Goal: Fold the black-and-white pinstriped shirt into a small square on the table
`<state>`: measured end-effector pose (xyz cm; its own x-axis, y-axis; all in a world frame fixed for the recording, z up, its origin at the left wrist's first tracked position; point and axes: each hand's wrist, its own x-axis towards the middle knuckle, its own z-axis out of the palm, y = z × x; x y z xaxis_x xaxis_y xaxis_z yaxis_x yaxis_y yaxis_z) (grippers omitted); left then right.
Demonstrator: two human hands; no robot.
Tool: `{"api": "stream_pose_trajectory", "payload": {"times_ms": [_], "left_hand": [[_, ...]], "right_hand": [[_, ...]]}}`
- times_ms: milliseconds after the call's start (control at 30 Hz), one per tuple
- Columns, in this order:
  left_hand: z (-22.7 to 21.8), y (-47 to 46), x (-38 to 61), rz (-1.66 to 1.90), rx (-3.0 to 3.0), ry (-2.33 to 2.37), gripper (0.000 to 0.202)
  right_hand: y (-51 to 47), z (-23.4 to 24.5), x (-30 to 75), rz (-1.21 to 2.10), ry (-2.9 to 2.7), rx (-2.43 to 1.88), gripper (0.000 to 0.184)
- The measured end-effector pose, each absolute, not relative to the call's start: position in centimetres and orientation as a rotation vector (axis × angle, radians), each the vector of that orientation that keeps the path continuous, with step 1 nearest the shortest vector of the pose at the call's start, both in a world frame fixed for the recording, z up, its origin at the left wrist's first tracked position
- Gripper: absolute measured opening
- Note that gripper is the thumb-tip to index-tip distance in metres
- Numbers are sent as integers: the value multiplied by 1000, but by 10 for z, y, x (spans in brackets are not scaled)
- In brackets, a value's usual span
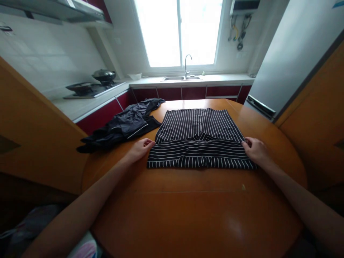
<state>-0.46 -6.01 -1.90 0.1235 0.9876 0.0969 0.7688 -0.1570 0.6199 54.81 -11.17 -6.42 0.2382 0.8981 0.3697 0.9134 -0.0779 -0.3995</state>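
Observation:
A black shirt with white stripes (185,123) lies flat on the wooden table (188,211), its near part folded over so that the stripes there run crosswise. At the fold's left end, my left hand (139,148) pinches the edge of the cloth between thumb and fingers. My right hand (255,148) grips the opposite edge at the right end of the same fold. A small collar-like peak shows at the middle of the fold. The cloth's underside is hidden.
Dark crumpled clothes (129,122) lie at the table's left side. Beyond the table are a counter with a sink (174,78), a stove with a lidded wok (104,75) and a fridge (285,53). Wooden doors flank both sides.

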Motion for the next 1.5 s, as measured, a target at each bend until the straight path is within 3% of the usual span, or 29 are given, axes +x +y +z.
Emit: {"api": "stream_pose_trajectory", "payload": {"times_ms": [133, 333, 533, 667, 1000, 1200, 1500], "left_hand": [[-13, -70, 2, 661, 1842, 1608, 62], [-9, -76, 4, 629, 1844, 1522, 51], [4, -101, -6, 537, 1909, 1586, 49], [-2, -147, -17, 396, 1967, 1556, 39], [-17, -173, 3, 555, 2370, 1665, 18], [-18, -168, 2, 523, 2560, 1698, 20], [13, -157, -16, 891, 2737, 1978, 19]], "right_hand": [[-106, -71, 560, 133, -1589, -1964, 43], [-109, -71, 560, 131, -1632, -1908, 35], [-137, -64, 557, -46, -1540, -1885, 47], [-190, -64, 565, 96, -1576, -1944, 44], [-228, -58, 564, 305, -1627, -1890, 30], [-223, -60, 564, 221, -1644, -1879, 26], [-217, -43, 578, 58, -1560, -1918, 29]]}}
